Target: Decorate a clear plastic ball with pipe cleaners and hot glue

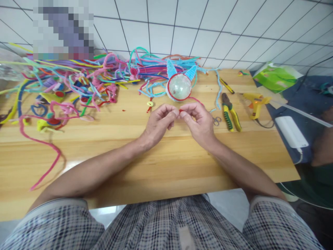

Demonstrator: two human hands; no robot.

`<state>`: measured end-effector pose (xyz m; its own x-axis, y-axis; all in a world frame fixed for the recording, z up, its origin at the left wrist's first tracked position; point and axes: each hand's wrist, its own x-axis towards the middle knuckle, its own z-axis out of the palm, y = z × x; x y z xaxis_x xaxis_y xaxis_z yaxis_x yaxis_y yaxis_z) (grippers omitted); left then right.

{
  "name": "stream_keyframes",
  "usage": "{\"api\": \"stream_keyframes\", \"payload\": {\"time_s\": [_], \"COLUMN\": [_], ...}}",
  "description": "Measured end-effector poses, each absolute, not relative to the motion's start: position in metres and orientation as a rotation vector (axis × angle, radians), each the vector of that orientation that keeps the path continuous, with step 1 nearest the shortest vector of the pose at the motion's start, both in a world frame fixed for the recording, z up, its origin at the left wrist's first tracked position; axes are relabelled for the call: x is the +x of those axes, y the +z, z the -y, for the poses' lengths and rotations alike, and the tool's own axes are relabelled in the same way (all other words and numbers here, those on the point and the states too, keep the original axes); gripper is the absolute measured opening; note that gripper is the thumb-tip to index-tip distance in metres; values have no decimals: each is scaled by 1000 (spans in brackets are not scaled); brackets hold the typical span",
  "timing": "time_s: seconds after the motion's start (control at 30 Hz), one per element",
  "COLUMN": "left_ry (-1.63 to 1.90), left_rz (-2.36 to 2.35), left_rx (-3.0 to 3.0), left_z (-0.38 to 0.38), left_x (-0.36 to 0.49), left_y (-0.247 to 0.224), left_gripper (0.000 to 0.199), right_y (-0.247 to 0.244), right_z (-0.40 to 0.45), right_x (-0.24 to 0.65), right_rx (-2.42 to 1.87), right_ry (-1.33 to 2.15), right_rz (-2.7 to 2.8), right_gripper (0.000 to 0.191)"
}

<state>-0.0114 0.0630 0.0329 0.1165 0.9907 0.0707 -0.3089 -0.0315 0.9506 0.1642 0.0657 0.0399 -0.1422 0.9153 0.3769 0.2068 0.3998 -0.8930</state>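
Observation:
My left hand (161, 121) and my right hand (198, 121) meet above the wooden table, fingertips pinched on a small piece of red pipe cleaner (181, 111) between them. A red strand runs behind my right hand. Just beyond my hands lies a clear round ball (180, 86) with a red rim and two light-blue pointed ears (190, 73). A yellow button-like piece (150, 103) with red strips lies beyond my left hand. Small scissors (216, 121) show beside my right hand, partly hidden by it.
Many coloured pipe cleaners (117, 69) are heaped along the back and left of the table (156, 177). Pliers (235, 118), a yellow cutter (227, 85) and a yellow glue gun (256, 102) lie at the right. A white power strip (291, 132) and another person's arm (322, 149) are beyond the right edge.

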Motion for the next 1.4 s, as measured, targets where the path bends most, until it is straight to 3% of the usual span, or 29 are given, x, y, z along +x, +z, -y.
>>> {"api": "stream_keyframes", "payload": {"time_s": [0.3, 0.77, 0.97, 1.4], "left_ry": [1371, 1160, 1017, 1061], "left_rz": [-895, -780, -742, -574], "left_rx": [1106, 1435, 1439, 1343], "left_z": [-64, -79, -90, -90], "left_x": [-12, -33, -40, -34], "left_y": [29, 47, 48, 43], "left_gripper": [32, 37, 39, 42], "right_y": [37, 58, 62, 66], "right_z": [-64, -78, -83, -80], "right_x": [158, 175, 181, 174], "right_rx": [-1061, -1087, -1124, -1049], "right_ry": [1054, 1136, 1210, 1469], "right_rz": [1462, 1599, 1640, 1413], "right_gripper": [40, 26, 26, 30]}}
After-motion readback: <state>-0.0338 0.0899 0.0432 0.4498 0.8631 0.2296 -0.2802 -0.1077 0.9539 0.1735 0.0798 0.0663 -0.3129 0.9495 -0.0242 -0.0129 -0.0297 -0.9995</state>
